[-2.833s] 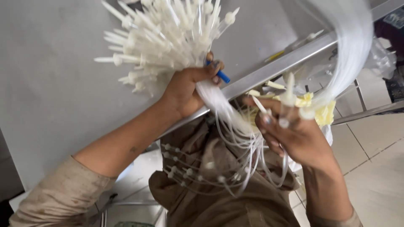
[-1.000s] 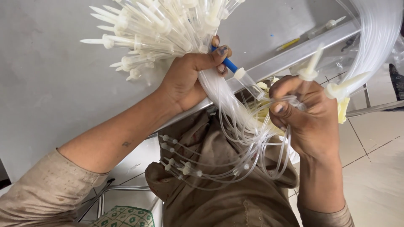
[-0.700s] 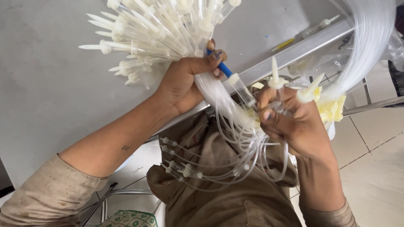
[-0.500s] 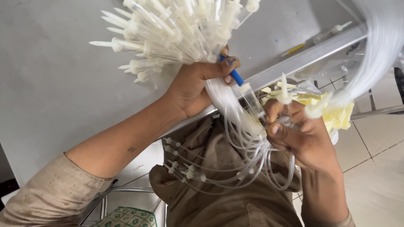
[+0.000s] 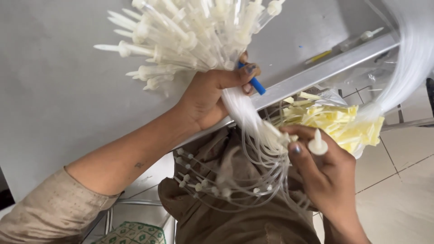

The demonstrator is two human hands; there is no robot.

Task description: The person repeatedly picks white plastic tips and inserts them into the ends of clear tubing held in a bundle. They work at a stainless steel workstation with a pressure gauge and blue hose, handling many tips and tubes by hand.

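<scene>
My left hand [image 5: 212, 95] grips a thick bundle of thin clear plastic tubes [image 5: 244, 113] against the grey table. Their white spike ends [image 5: 190, 31] fan out above the fist, and a small blue piece [image 5: 254, 81] sticks out between thumb and fingers. My right hand [image 5: 323, 174] is lower right, over my lap, pinching one white spike-ended tube [image 5: 317, 143] between thumb and fingers. Loops of tubing with small white connectors [image 5: 226, 187] hang down across my brown clothing.
A grey table top [image 5: 58, 90] with a metal edge rail [image 5: 325, 63] fills the upper left. A bag of pale yellow plastic parts [image 5: 337, 122] lies beyond my right hand. A long white sheaf of tubing [image 5: 409, 58] drapes at the right. Tiled floor lies below right.
My right hand has dropped lower and to the right over my lap, still holding a spike-ended tube. My left hand keeps its grip on the bundle, and the view has shifted slightly.
</scene>
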